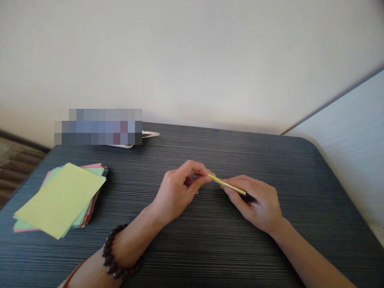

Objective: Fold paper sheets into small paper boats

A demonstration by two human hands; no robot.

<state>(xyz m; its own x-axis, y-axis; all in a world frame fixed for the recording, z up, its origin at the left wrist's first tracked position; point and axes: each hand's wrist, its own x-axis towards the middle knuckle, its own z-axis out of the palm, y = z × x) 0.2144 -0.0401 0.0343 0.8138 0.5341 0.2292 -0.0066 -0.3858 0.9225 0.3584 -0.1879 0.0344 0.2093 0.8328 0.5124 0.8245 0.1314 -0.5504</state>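
A narrow strip of folded yellow paper [228,185] is held slantwise above the dark table, its edge turned toward me. My left hand [181,188] pinches its left end between thumb and fingertips. Farther along, my right hand [255,202] grips the right part, thumb below and fingers above. How many layers the fold has cannot be made out. Left of my hands lies a stack of coloured paper sheets [61,200], a yellow one on top turned askew over green, pink and red ones.
The dark wood-grain table [192,252] meets a pale wall [210,60] at the back. Near its back left stands a blurred-out object [102,128] with a white loop [151,134] beside it. A light panel [351,140] borders the right side. Dark beads [112,256] circle my left wrist.
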